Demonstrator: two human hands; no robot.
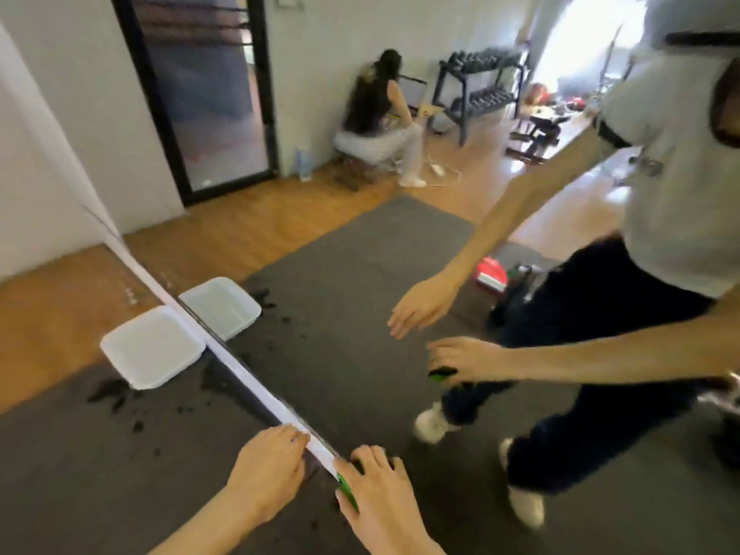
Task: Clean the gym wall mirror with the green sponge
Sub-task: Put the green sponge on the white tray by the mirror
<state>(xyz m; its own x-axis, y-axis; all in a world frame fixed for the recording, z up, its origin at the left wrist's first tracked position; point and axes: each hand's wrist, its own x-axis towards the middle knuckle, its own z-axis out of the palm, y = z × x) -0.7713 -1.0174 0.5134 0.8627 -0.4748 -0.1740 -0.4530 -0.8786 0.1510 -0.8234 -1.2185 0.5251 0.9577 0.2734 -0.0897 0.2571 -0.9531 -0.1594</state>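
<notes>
- Nearest, at the bottom edge, the wearer's right hand (384, 502) lies fingers spread over the green sponge (347, 490), pressing it against the near end of the mirror's white edge strip (256, 386).
- Just left of that strip, on the mirror (60, 454) side, a matching hand (268, 474) has flat fingers touching the strip. I cannot tell whether it is the wearer's own left hand or the right hand's reflection.
- The strip runs diagonally up and to the left across a grey floor mat (360, 254).
- Farther along it, a shallow white tray (220, 308) sits on the mat against the strip, with its twin showing in the glass. Dark wet splashes (264, 294) spot the mat nearby.
- To the right, a second person (660, 154) in a white T-shirt and dark trousers bends forward. One of their hands is open; the other holds something green and dark.
- At the far wall, a seated person (380, 126) crouches between a black-framed door (200, 94) and a dumbbell rack (480, 86).
</notes>
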